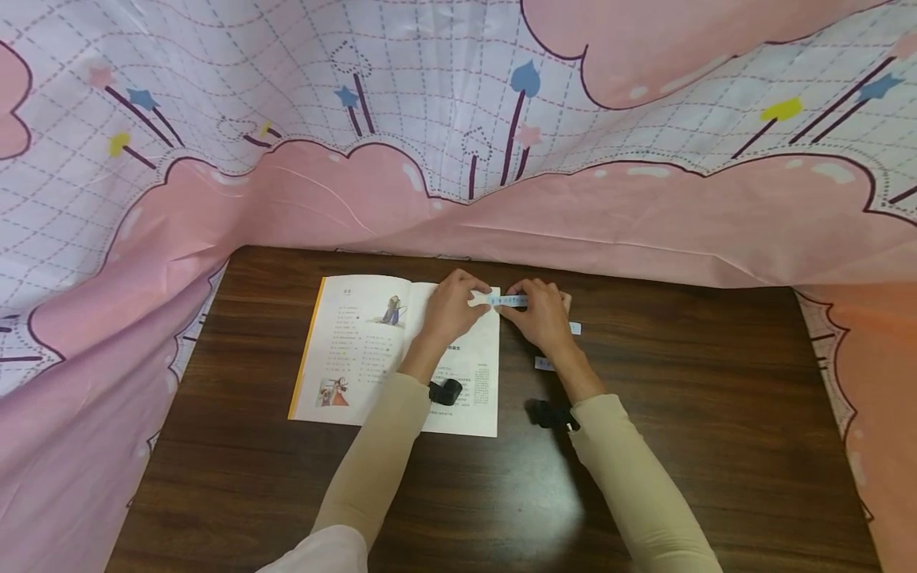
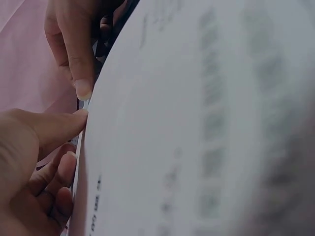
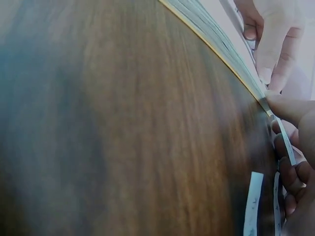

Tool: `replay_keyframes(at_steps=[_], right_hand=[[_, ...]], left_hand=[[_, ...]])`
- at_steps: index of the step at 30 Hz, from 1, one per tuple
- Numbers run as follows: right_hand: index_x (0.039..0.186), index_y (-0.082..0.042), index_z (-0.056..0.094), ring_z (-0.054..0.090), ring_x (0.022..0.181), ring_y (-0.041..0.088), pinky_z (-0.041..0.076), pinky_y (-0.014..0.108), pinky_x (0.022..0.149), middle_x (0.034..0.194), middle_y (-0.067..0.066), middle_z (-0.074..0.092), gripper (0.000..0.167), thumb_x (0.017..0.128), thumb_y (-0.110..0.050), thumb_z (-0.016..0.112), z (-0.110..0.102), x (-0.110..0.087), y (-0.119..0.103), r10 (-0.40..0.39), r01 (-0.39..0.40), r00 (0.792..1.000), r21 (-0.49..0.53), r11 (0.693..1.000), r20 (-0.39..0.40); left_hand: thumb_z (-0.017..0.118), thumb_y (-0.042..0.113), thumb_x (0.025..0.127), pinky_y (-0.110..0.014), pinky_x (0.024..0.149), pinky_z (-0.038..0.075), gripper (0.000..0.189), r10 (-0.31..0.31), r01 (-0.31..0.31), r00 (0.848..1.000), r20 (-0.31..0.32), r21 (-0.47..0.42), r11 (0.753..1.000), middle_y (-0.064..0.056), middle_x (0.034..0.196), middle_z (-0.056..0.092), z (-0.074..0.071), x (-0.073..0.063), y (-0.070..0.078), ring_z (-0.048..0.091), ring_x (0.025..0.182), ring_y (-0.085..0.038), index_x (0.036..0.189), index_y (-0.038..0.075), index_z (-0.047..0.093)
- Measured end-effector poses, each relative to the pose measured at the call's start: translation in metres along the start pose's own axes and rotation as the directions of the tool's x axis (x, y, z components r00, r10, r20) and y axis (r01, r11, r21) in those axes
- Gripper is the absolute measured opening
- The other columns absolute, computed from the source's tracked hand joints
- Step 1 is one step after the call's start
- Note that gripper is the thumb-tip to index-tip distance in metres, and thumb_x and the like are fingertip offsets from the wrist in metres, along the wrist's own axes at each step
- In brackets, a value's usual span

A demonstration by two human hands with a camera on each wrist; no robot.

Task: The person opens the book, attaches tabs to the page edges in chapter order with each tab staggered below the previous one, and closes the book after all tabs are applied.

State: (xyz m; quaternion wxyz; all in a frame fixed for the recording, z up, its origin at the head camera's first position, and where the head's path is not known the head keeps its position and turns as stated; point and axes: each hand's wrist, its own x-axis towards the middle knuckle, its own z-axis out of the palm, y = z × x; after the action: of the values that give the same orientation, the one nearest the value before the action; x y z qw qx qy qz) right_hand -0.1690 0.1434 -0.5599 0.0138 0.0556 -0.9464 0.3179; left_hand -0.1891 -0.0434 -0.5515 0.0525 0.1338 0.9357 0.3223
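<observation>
An open book (image 1: 401, 358) lies on the table, with text and small coloured drawings on its pages. At its top right corner, a narrow paper strip (image 1: 510, 301) with blue lettering spans between both hands. My left hand (image 1: 450, 312) pinches the strip's white left end over the right page. Just beyond the page edge, my right hand (image 1: 540, 314) pinches the other end between thumb and fingers. In the right wrist view the strip (image 3: 286, 141) runs from the book's corner down past the right fingers. The two thumbs nearly meet at the page edge in the left wrist view.
More paper strips lie on the table under and beside the right hand, one strip (image 1: 544, 364) by the wrist and a strip end (image 1: 575, 328) to its right. Dark wood table (image 1: 688, 446) surrounds the book. A patterned curtain (image 1: 458, 223) hangs along the back and sides.
</observation>
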Motion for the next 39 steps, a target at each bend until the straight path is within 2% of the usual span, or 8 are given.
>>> replay_keyframes(at_steps=[4, 7, 11, 15, 21, 27, 34, 39], right_hand=[[0.115, -0.01, 0.067, 0.056, 0.098, 0.035, 0.032, 0.054, 0.088, 0.109, 0.01, 0.066, 0.046, 0.083, -0.04, 0.08, -0.004, -0.001, -0.001, -0.004, 0.004, 1.0, 0.003, 1.0, 0.014], [0.123, -0.009, 0.064, 0.057, 0.101, 0.036, 0.032, 0.054, 0.088, 0.113, 0.012, 0.066, 0.053, 0.083, -0.04, 0.08, -0.008, -0.002, -0.002, -0.002, 0.002, 1.0, -0.005, 1.0, 0.025], [0.129, -0.009, 0.059, 0.057, 0.103, 0.036, 0.032, 0.057, 0.09, 0.117, 0.013, 0.066, 0.06, 0.083, -0.043, 0.08, -0.011, -0.002, -0.002, 0.006, -0.005, 0.999, -0.026, 1.0, 0.039], [0.133, -0.009, 0.056, 0.057, 0.108, 0.038, 0.03, 0.061, 0.093, 0.123, 0.015, 0.064, 0.066, 0.083, -0.046, 0.079, -0.012, -0.003, -0.001, 0.027, -0.025, 0.999, -0.049, 0.999, 0.041], [0.134, -0.008, 0.056, 0.058, 0.107, 0.039, 0.028, 0.06, 0.095, 0.116, 0.015, 0.065, 0.07, 0.081, -0.046, 0.081, -0.013, -0.008, 0.004, 0.042, -0.041, 0.999, -0.067, 0.997, 0.022], [0.133, -0.008, 0.056, 0.057, 0.09, 0.032, 0.029, 0.059, 0.093, 0.09, 0.007, 0.06, 0.071, 0.079, -0.045, 0.082, -0.015, -0.011, 0.007, 0.037, -0.036, 0.999, -0.075, 0.997, 0.011], [0.131, -0.009, 0.058, 0.055, 0.096, 0.035, 0.027, 0.062, 0.095, 0.102, 0.011, 0.059, 0.07, 0.078, -0.048, 0.082, -0.02, -0.017, 0.011, 0.04, -0.04, 0.999, -0.101, 0.994, -0.001], [0.131, -0.009, 0.06, 0.051, 0.101, 0.038, 0.027, 0.059, 0.091, 0.111, 0.015, 0.055, 0.07, 0.078, -0.048, 0.082, -0.023, -0.02, 0.012, 0.034, -0.035, 0.999, -0.094, 0.995, -0.005]], left_hand=[[0.079, 0.028, 0.087, -0.03, 0.076, 0.051, 0.027, 0.021, -0.02, 1.0, -0.01, 0.058, 0.998, 0.002, 0.118, 0.059, -0.001, -0.003, 0.002, 0.06, 0.099, -0.014, 0.113, 0.022, 0.074], [0.08, 0.028, 0.086, -0.034, 0.09, 0.051, 0.028, 0.032, -0.031, 0.999, -0.016, 0.086, 0.996, 0.001, 0.118, 0.06, -0.003, -0.007, 0.003, 0.06, 0.108, -0.019, 0.113, 0.02, 0.074], [0.08, 0.028, 0.086, -0.039, 0.112, 0.037, 0.03, 0.028, -0.025, 0.999, -0.025, 0.12, 0.992, 0.0, 0.119, 0.062, -0.006, -0.011, 0.006, 0.058, 0.118, -0.025, 0.114, 0.019, 0.074], [0.08, 0.029, 0.086, -0.038, 0.117, 0.029, 0.03, 0.008, -0.002, 0.999, -0.036, 0.151, 0.989, 0.001, 0.119, 0.063, -0.008, -0.014, 0.008, 0.057, 0.121, -0.025, 0.114, 0.021, 0.075], [0.08, 0.029, 0.085, -0.037, 0.096, 0.048, 0.028, 0.002, 0.01, 0.998, -0.068, 0.169, 0.986, 0.001, 0.117, 0.065, -0.007, -0.021, 0.007, 0.059, 0.113, -0.022, 0.112, 0.021, 0.075], [0.081, 0.03, 0.084, -0.038, 0.089, 0.052, 0.029, -0.02, 0.036, 0.996, -0.088, 0.193, 0.981, 0.002, 0.115, 0.065, -0.01, -0.027, 0.006, 0.058, 0.113, -0.022, 0.111, 0.023, 0.075], [0.081, 0.029, 0.083, -0.038, 0.077, 0.054, 0.029, -0.071, 0.094, 0.989, -0.129, 0.18, 0.979, 0.003, 0.116, 0.065, -0.016, -0.035, 0.003, 0.058, 0.109, -0.02, 0.111, 0.024, 0.075], [0.082, 0.029, 0.082, -0.038, 0.074, 0.054, 0.03, -0.07, 0.094, 0.987, -0.143, 0.168, 0.981, 0.001, 0.115, 0.066, -0.018, -0.039, 0.005, 0.059, 0.107, -0.021, 0.111, 0.022, 0.075]])
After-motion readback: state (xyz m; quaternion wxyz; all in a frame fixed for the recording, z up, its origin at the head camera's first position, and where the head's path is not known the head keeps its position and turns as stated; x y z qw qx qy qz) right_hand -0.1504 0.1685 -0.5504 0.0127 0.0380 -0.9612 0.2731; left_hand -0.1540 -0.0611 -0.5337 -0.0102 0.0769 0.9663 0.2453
